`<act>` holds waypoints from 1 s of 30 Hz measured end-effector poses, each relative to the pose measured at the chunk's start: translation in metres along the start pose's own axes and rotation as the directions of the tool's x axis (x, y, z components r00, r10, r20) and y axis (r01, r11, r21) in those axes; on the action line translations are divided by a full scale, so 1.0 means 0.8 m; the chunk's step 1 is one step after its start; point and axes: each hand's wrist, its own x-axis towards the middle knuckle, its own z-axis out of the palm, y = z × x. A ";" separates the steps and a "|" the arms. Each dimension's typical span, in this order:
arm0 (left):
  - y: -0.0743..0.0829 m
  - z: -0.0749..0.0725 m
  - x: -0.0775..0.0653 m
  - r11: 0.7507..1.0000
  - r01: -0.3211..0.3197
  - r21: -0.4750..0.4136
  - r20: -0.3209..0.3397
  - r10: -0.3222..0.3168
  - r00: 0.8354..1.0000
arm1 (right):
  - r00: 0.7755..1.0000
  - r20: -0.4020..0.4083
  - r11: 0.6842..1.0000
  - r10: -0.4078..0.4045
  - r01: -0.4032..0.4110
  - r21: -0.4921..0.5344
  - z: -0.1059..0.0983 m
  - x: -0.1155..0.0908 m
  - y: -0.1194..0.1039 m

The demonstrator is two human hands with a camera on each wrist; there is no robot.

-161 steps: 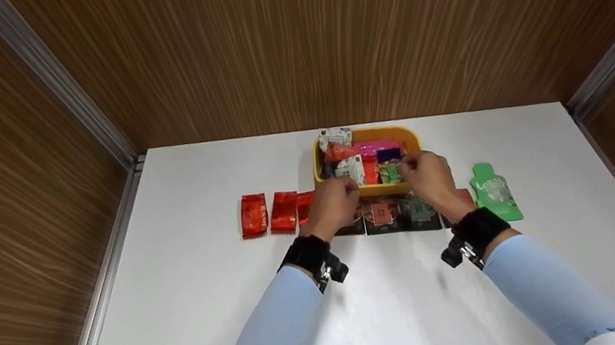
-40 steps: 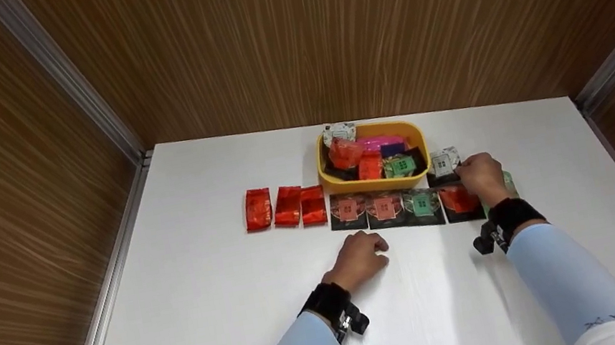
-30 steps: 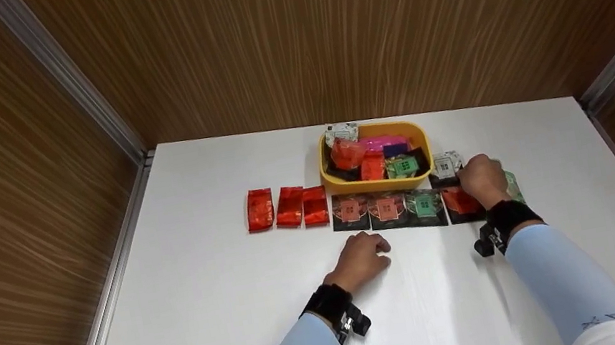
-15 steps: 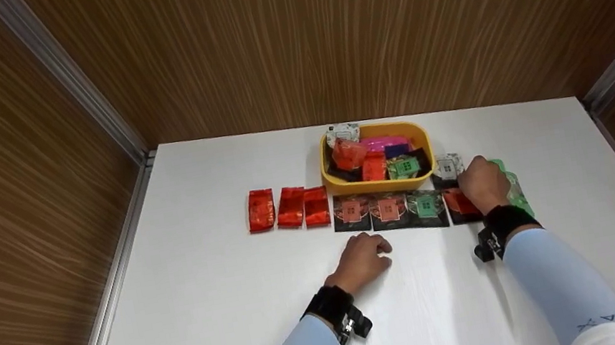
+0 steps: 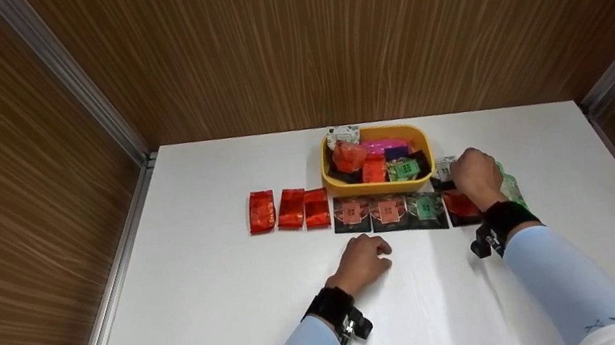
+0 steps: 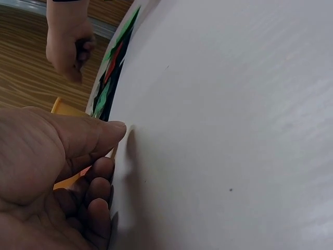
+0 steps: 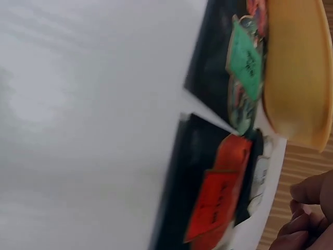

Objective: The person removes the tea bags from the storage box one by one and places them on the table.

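Observation:
My left hand rests on the white table in front of the row of sachets, fingers loosely curled. Nothing is between its thumb and fingers in the left wrist view. My right hand is raised beside a white-and-black sachet, which lies just right of the yellow basket. In the right wrist view its fingers are bent and apart from that sachet, with nothing visible in them. Below it lies a black sachet with a red label. A green sachet is partly hidden behind my right hand.
Three red packets lie left of the basket. Black sachets with pink and green labels line its front. Inside the basket are red, pink, white and green packets. Wood-grain panels wall the table at the back and sides.
Earlier both hands were at the basket; the white-and-black sachet then came out to its right. My right hand has just risen off that sachet. The left hand drew back and stays still.

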 end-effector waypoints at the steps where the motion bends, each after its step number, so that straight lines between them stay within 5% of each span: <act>1: 0.000 0.000 0.000 1.000 0.001 0.001 0.000 -0.001 1.000 | 1.000 -0.007 1.000 -0.007 0.007 0.007 -0.001 0.000 -0.005; 11: 0.011 -0.020 0.012 0.992 0.060 -0.111 0.050 -0.055 0.997 | 0.994 0.011 0.993 -0.105 0.104 0.054 -0.006 -0.007 -0.049; 19: 0.011 -0.070 0.056 0.987 0.107 -0.121 -0.086 -0.118 0.989 | 0.966 0.072 0.968 -0.247 0.250 -0.037 -0.003 0.003 -0.082; 25: 0.010 -0.091 0.088 0.991 0.090 0.101 -0.212 -0.067 0.975 | 0.941 0.206 0.930 -0.267 0.308 -0.201 0.008 0.014 -0.103; 30: 0.013 -0.090 0.106 0.946 0.083 0.313 -0.245 -0.004 0.970 | 0.911 0.367 0.901 -0.189 0.309 -0.304 0.014 0.020 -0.114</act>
